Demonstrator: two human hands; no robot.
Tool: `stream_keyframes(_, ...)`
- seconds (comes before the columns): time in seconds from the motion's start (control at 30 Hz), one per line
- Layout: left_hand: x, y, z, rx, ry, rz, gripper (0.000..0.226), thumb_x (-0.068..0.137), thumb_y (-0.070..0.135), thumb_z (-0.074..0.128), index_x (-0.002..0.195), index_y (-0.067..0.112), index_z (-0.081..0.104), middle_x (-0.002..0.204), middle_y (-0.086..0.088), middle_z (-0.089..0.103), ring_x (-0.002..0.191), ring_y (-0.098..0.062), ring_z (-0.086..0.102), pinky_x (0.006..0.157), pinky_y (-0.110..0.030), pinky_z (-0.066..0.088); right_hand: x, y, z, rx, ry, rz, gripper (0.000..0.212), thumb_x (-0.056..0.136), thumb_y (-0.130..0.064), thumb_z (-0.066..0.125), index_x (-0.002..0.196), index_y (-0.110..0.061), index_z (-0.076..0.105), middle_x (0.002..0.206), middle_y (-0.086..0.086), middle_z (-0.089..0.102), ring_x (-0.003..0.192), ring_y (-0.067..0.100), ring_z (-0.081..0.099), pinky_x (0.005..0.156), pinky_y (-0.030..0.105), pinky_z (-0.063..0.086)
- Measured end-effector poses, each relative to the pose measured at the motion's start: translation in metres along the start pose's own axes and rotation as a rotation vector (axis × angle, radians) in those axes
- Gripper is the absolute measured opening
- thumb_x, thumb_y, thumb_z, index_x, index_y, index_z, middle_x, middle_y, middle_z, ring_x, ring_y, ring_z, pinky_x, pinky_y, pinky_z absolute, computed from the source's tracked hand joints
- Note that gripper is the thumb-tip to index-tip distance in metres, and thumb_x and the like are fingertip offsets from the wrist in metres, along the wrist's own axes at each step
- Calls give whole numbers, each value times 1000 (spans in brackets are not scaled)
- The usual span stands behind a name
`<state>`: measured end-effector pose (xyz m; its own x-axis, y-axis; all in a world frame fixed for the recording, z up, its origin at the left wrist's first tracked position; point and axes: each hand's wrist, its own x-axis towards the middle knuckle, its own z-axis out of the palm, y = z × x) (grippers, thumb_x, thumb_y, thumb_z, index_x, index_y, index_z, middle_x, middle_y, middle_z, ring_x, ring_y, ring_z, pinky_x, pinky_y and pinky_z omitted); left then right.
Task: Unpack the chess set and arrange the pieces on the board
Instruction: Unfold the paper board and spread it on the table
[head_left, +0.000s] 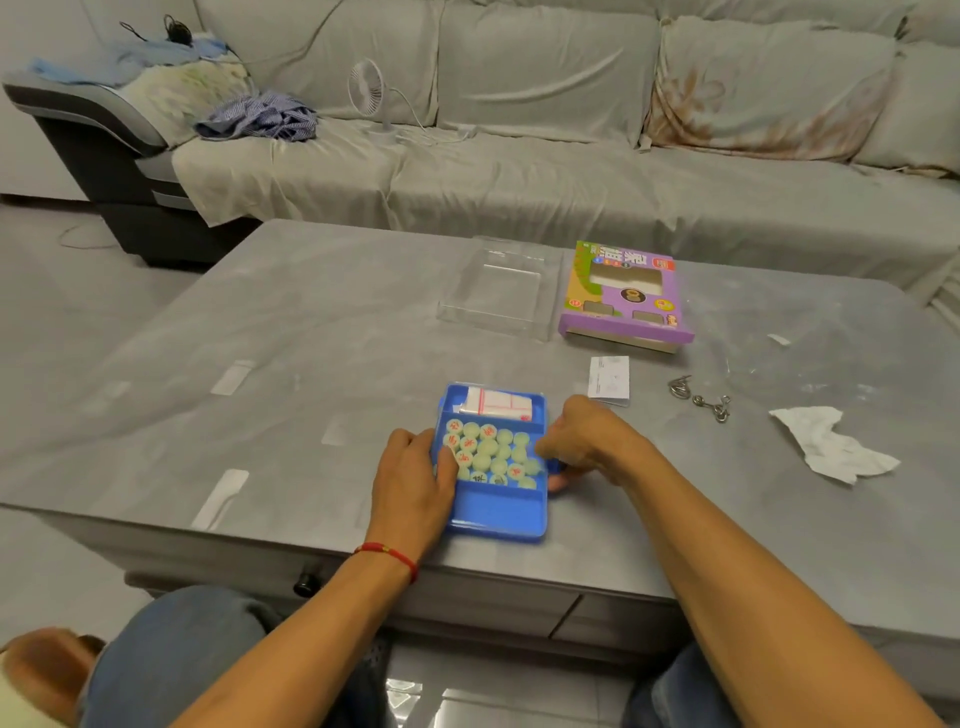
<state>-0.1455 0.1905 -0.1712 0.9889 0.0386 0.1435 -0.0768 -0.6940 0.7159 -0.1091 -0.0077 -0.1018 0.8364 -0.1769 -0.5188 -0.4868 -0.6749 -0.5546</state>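
The blue tray sits on the grey table near its front edge, held between both hands. The left grip lies on the tray's left wall, fingers curled over the rim with the fingertips touching the outermost pieces. The right grip is at the tray's right wall, fingers curled down over the rim and the thumb under or beside the wall; so both grips are clamped on the tray.

Between the two grips, the pale green round pieces fill the tray's middle compartment in rows, some showing red or dark characters. Just beyond the grips, the far compartment holds a folded white sheet with red lines. The compartment nearest the person, below the grips, shows bare blue.

Farther out from the right grip lie a white card, a metal ring puzzle and a crumpled tissue. Well beyond both grips stand a clear lid and, beside it, the purple box.
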Motion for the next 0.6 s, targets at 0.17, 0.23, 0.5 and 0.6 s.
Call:
stream_keyframes(0.17, -2, 5, -2, 44, 32, 69, 44, 99, 36, 51, 137, 15, 46, 124, -8, 48, 112, -18, 53, 78, -20, 45, -6, 28, -15, 298, -78, -96, 12, 94, -5, 59, 104, -1, 65, 85, 15, 76, 77, 27, 76, 78, 43, 62)
stream_keyframes(0.23, -10, 15, -2, 294, 56, 236, 58, 93, 55, 46, 138, 19, 46, 135, -10, 44, 120, -25, 47, 86, -36, 49, -10, 39, -16, 263, 9, -181, 12, 92, -8, 58, 104, -11, 61, 80, 13, 75, 73, 28, 75, 76, 45, 62)
stream_keyframes(0.5, -21, 42, 21, 603, -204, 354, 113, 68, 94, 27, 156, 25, 13, 163, -6, 12, 149, -30, 13, 113, -64, 15, -8, 47, 4, 216, 140, -342, 21, 91, -19, 68, 110, -19, 58, 82, 2, 72, 70, 17, 71, 70, 41, 61)
stream_keyframes(0.6, -15, 44, 15, 477, -145, 354, 99, 69, 89, 37, 146, 27, 35, 153, -1, 34, 140, -25, 31, 107, -58, 32, -3, 51, 2, 323, 104, -300, 19, 92, -9, 66, 109, -14, 59, 77, 11, 74, 68, 27, 71, 70, 48, 61)
